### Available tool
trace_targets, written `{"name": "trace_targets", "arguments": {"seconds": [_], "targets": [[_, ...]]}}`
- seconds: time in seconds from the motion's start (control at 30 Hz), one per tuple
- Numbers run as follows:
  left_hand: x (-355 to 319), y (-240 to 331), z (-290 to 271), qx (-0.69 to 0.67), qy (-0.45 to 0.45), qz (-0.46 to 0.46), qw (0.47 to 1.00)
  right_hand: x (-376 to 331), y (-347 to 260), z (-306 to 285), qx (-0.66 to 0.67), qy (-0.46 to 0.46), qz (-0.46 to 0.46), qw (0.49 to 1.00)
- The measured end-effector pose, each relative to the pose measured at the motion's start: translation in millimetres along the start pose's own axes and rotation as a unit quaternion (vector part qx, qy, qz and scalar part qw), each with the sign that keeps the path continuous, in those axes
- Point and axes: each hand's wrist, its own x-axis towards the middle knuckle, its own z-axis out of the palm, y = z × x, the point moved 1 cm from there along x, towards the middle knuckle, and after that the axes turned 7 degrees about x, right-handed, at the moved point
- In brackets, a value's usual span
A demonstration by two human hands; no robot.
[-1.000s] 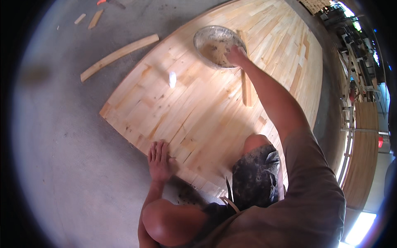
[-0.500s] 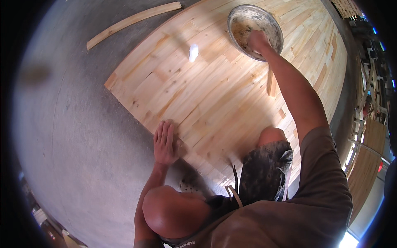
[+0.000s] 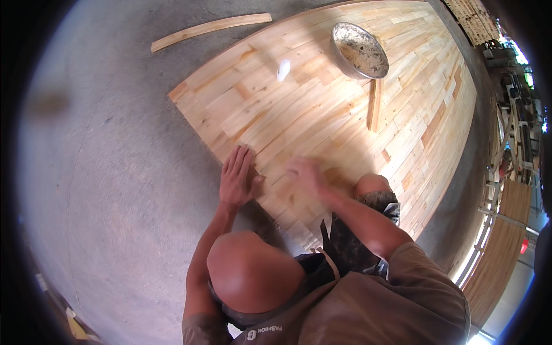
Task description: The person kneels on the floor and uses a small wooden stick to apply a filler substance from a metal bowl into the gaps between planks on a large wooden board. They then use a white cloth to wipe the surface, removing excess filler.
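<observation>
A large panel of joined wood strips [image 3: 259, 115] lies on the floor beneath both hands. My left hand [image 3: 237, 179] rests at the panel's near left edge, its fingers stretched out and nothing in it. To its right, my right hand [image 3: 307, 175] hovers over or touches the panel surface. Motion blur smears its fingers, so what they hold, if anything, does not show. Farther off, a round metal bowl [image 3: 376, 70] sits on the panel, its inside coated with a pale, crumbly tan material. Next to the bowl's near side lies a short wooden strip [image 3: 374, 109].
A small white object [image 3: 283, 70], its kind unclear, is on the panel left of the bowl. On the grey concrete floor [image 3: 115, 144] beyond the panel lies a long wooden strip [image 3: 210, 31]. Stacked boards [image 3: 500, 247] and timber stand along the right side. My bent knees are close to the panel.
My right hand has come out of the bowl and moved back toward me, beside my left hand. The left hand stays at the panel edge. The whole view has shifted somewhat.
</observation>
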Motion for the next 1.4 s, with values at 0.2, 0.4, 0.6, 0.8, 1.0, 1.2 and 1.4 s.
{"name": "trace_targets", "arguments": {"seconds": [0.2,0.4,0.6,0.8,1.0,1.2,1.4], "targets": [[-3.0,-0.9,0.5,0.003,0.005,0.003,1.000,-48.8,-29.0,59.7,-0.304,0.059,-0.137,0.941],[-0.3,-1.8,1.4,-0.022,-0.001,-0.002,1.000,-65.7,-46.4,68.1,-0.278,-0.033,-0.168,0.945],[-2.4,-1.9,2.3,-0.011,-0.002,-0.014,1.000,-42.7,-29.8,65.7,-0.286,-0.014,-0.127,0.950],[-0.3,-1.5,5.2,-0.002,0.000,-0.014,1.000,-44.3,-39.4,67.0,-0.269,0.101,-0.016,0.958],[-0.2,-1.3,8.2,0.016,0.004,-0.013,1.000,-26.0,-32.5,42.5,-0.210,0.101,-0.059,0.971],[-0.5,-0.7,9.6,0.016,-0.011,-0.013,1.000,-4.3,-63.5,51.9,-0.248,0.146,0.018,0.957],[-0.8,-0.7,8.4,0.023,-0.005,-0.012,1.000,17.1,-57.6,22.6,-0.348,0.151,0.128,0.916]]}}
